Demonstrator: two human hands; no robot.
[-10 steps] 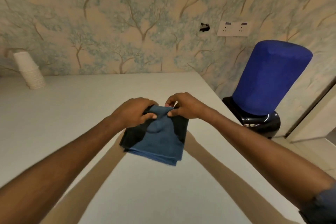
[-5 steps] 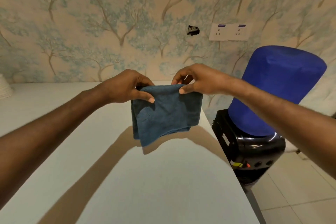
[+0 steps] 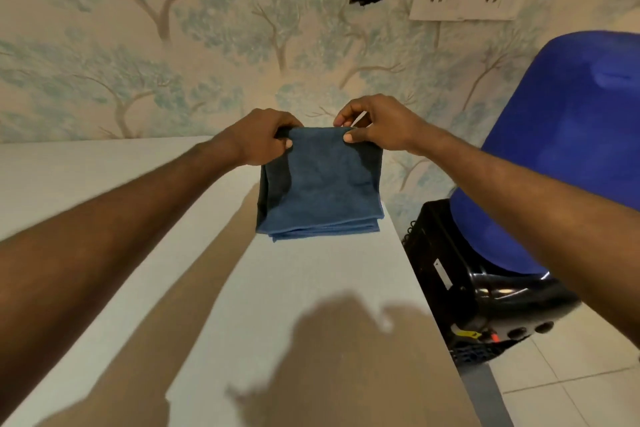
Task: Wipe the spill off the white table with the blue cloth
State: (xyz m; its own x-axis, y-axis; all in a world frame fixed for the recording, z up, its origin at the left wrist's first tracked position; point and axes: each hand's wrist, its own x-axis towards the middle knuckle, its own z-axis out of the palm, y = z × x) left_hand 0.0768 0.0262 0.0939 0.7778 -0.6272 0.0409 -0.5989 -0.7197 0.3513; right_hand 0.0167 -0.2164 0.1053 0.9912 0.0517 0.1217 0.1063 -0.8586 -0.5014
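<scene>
The wiping has not begun, as far as this view shows. The left hand [image 3: 258,140] and the right hand [image 3: 375,130] each pinch a top corner of the blue cloth [image 3: 320,184] between thumb and fingers, the grip closed tight on the fabric at both ends. The cloth hangs folded in several layers below the two hands, held up in the air above the white surface [image 3: 311,288], its lower edge free.

No spill can be made out on the part of the surface in sight; it may lie outside the view or be too faint to tell. So the whole job seems left: lower the cloth, press it down, and sweep.

Below and toward the person from the grip, the surface lies bare, crossed only by shadows. To the right of the grip the surface edge runs close, with a water dispenser [image 3: 502,288] standing just past it, so strokes toward that side have little room. To the left there is plenty.
</scene>
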